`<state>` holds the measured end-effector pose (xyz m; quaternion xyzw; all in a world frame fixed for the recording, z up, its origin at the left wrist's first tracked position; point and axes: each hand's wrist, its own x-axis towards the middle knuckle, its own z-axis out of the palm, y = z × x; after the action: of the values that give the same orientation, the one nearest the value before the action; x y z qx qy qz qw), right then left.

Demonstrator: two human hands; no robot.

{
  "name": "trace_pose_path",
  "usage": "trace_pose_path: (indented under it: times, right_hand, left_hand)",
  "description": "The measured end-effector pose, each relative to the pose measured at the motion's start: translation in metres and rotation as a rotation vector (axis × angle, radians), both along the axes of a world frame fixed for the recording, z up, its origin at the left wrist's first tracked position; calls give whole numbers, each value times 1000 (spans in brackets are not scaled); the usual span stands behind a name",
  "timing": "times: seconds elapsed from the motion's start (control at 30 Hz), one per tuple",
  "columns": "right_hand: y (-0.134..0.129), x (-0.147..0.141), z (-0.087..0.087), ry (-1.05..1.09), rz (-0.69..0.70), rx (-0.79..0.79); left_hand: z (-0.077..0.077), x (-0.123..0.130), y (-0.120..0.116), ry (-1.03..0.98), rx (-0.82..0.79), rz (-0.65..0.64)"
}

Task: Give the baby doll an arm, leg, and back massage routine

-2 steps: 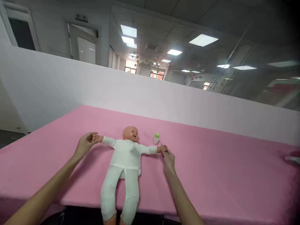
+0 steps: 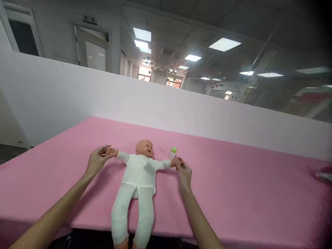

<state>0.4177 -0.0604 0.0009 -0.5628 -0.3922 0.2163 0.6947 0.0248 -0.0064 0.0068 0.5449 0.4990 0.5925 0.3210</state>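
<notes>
A baby doll in a white top and white trousers lies on its back on the pink tabletop, its legs reaching past the near edge. Its arms stretch out to both sides. My left hand pinches the doll's hand on the left between thumb and fingers. On the other side, my right hand grips the doll's other hand, thumb on top. Just behind that hand stands a small bottle with a green cap, which neither of my hands holds.
A white low wall runs along the back of the table, with glass above it. At the far right edge lies a pale and red object, too blurred to name. A door shows at the back left.
Both my hands have moved slightly inward, towards the doll's body, bringing its two hands along. The bottle has stayed put.
</notes>
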Motion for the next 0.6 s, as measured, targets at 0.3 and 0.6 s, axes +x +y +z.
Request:
trace_pose_path:
  times: [0.3,0.6]
  right_hand:
    - [-26,-85,-33,-1311,397,474]
    - [1,-43,-13,-424,161,242]
  left_hand:
    - [-25,85,-40,780,601,-261]
    - [-13,54,-17,214,223,-126]
